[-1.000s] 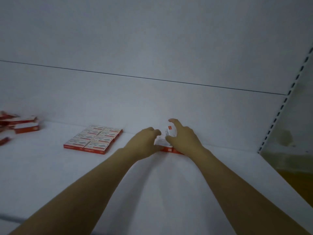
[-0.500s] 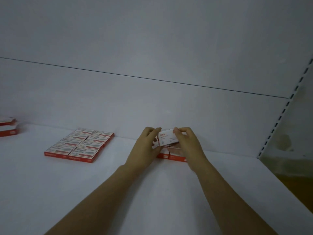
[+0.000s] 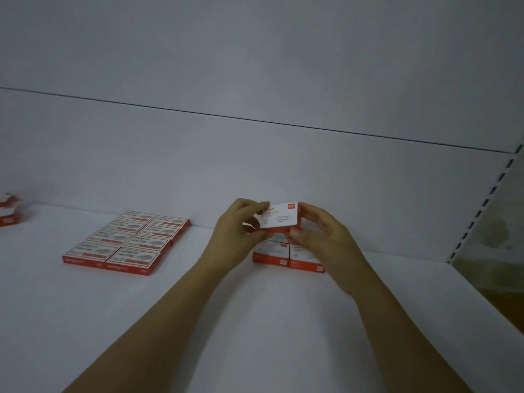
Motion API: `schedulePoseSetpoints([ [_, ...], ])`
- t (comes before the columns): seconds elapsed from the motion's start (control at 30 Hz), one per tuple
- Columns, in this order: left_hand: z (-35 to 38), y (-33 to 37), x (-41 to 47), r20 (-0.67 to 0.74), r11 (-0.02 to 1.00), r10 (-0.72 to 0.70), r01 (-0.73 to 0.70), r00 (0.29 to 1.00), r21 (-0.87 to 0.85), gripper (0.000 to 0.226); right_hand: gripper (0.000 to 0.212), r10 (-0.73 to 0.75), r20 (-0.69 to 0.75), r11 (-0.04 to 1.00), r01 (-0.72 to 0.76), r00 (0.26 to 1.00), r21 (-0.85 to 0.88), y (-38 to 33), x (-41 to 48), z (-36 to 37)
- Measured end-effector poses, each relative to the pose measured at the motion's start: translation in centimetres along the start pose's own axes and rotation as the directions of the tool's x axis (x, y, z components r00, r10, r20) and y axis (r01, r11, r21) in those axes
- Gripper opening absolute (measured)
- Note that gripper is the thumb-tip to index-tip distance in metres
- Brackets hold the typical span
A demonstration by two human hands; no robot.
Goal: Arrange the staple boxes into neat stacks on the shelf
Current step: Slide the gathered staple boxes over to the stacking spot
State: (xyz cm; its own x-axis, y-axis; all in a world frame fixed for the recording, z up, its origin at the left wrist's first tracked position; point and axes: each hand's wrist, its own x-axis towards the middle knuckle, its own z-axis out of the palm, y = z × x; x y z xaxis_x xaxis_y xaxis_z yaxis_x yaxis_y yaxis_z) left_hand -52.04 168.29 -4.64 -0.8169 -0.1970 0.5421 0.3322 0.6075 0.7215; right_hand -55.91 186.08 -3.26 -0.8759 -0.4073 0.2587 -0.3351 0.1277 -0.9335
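Head view. Box [image 3: 279, 215] held face-up, raised just above pair [image 3: 286, 255] of boxes lying side by side near back wall of shelf [image 3: 255, 321], right of centre. Pinched at left end by left hand [image 3: 241, 234] and at right end by right hand [image 3: 323, 239]. Lying flat to the left: grid [image 3: 127, 242], one layer. At far left edge: loose boxes [image 3: 7, 211]. Judged mid-placement, second layer starting. Next move calls for lowering squarely, matching edges to pair, then releasing.

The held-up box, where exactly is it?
In the head view the held box is near the middle by the back wall, just above two boxes lying side by side, right of the flat block of boxes.
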Motion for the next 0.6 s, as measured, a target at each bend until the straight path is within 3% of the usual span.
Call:
schedulePoseSetpoints([
  [0.1,-0.7,0.5,0.1,0.108,0.956,-0.144,0.167,0.984,-0.240,0.042,0.042,0.053,-0.006,0.993,-0.052,0.999,0.110,0.0,0.3,-0.2],
  [0.23,-1.5,1.0,0.0,0.285,0.787,-0.285,0.393,0.915,-0.475,0.028,0.034,0.189,0.036,0.926,-0.191,0.981,0.327,-0.3,0.5,0.2],
  [0.4,-1.2,1.1,0.5,0.370,0.656,-0.392,0.538,0.842,-0.530,0.043,0.039,0.408,0.072,0.868,-0.411,0.910,0.278,-1.0,0.7,0.6],
  [0.6,-0.7,0.8,0.4,0.399,0.599,-0.474,0.619,0.785,-0.508,0.046,0.045,0.487,0.133,0.830,-0.505,0.863,0.238,-0.5,0.3,0.6],
])
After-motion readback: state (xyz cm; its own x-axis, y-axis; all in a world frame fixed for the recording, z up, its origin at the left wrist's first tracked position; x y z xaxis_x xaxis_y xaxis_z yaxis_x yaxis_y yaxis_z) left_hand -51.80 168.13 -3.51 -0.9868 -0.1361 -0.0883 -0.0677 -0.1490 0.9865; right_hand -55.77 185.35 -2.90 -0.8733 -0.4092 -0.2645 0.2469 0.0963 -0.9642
